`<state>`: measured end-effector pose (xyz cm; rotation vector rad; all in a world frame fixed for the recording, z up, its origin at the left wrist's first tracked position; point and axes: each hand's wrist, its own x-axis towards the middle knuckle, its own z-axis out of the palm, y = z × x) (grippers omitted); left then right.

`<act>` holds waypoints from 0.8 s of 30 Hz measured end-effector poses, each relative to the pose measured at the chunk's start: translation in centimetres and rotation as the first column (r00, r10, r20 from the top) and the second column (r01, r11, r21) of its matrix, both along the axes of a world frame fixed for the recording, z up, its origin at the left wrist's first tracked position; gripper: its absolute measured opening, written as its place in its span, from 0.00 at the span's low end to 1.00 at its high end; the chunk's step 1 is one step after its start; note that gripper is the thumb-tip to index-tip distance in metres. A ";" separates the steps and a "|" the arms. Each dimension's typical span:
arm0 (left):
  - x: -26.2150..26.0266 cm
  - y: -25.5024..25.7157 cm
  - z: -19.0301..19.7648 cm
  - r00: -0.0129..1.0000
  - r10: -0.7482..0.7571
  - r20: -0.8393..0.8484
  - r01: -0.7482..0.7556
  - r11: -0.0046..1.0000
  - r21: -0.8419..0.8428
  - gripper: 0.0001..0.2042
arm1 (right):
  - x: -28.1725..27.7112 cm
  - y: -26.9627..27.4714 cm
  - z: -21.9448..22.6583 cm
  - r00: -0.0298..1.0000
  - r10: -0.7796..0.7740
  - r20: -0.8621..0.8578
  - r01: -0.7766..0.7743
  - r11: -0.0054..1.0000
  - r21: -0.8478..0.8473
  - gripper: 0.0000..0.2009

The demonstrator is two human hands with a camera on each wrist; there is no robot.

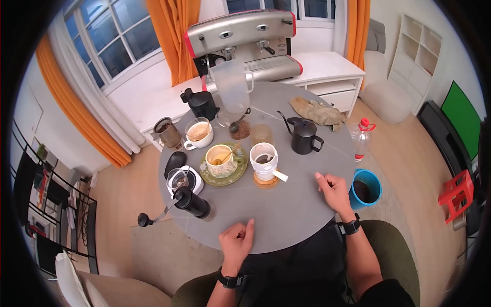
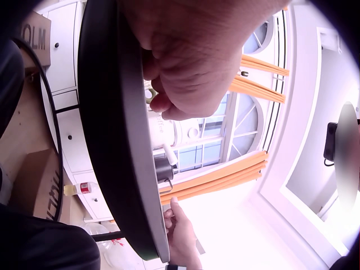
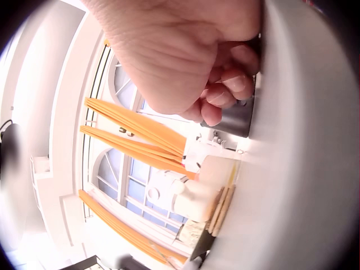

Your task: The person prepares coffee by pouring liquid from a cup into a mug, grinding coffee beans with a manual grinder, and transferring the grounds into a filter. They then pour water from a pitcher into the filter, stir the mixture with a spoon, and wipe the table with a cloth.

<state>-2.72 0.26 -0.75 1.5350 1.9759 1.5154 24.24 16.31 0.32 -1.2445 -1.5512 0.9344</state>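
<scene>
You're resting left hand point(image 1: 237, 240) and right hand point(image 1: 335, 193) at desk point(image 1: 286, 220) edge, loosely curled, holding nothing. White handled cup point(image 1: 264, 170) sitting on wooden coaster point(image 1: 264, 184), probably shielding desk; grinder point(image 1: 192, 202) standing near left hand, kettle point(image 1: 304, 137) near right, likely for reach.

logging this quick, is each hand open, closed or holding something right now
Left hand: open, fingers loosely curled, holding nothing.
Right hand: open, fingers loosely curled, holding nothing.
</scene>
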 end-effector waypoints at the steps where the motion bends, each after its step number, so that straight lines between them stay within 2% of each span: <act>1: -0.1 0.0 -0.1 1.000 0.002 -0.006 -0.002 1.000 0.007 0.23 | -0.1 0.2 0.5 0.999 0.034 -0.015 -0.034 0.999 -0.036 0.24; 3: -0.2 0.1 -0.2 1.000 -0.005 -0.025 0.005 1.000 0.007 0.22 | -0.3 1.0 1.9 0.994 0.098 -0.047 -0.103 0.990 -0.098 0.23; 5: -0.1 0.2 -0.1 1.000 0.002 -0.031 -0.002 1.000 0.004 0.21 | -1.7 1.2 6.0 0.982 0.183 0.052 -0.186 0.981 0.059 0.19; 7: 0.0 0.2 0.1 0.999 0.013 -0.032 -0.013 1.000 -0.004 0.21 | -3.8 1.6 9.4 0.946 0.272 0.177 -0.304 0.933 0.194 0.19; 9: 0.0 0.3 0.0 0.998 0.015 -0.055 -0.016 1.000 -0.008 0.21 | -5.6 2.2 11.6 0.876 0.353 0.329 -0.452 0.839 0.303 0.28; 12: 0.0 0.1 0.1 0.997 0.018 -0.076 -0.021 0.999 -0.029 0.21 | -7.8 4.6 10.3 0.805 0.349 0.479 -0.542 0.762 0.354 0.40; 13: 0.0 0.1 0.2 0.997 0.020 -0.078 -0.023 0.999 -0.038 0.21 | -8.3 5.3 9.9 0.770 0.386 0.508 -0.567 0.779 0.267 0.46; 16: -0.1 0.2 0.0 0.995 0.024 -0.099 -0.029 0.998 -0.047 0.21 | -9.3 6.8 9.6 0.739 0.569 0.360 -0.640 0.760 0.112 0.48; 20: 0.0 0.2 0.0 0.995 0.029 -0.094 -0.034 0.998 -0.054 0.21 | -9.7 6.4 9.8 0.754 0.591 0.287 -0.634 0.769 0.079 0.44; 24: -0.2 0.2 0.1 0.995 0.022 -0.096 -0.027 0.998 -0.048 0.21 | -9.7 5.6 9.7 0.781 0.569 0.259 -0.618 0.764 0.184 0.43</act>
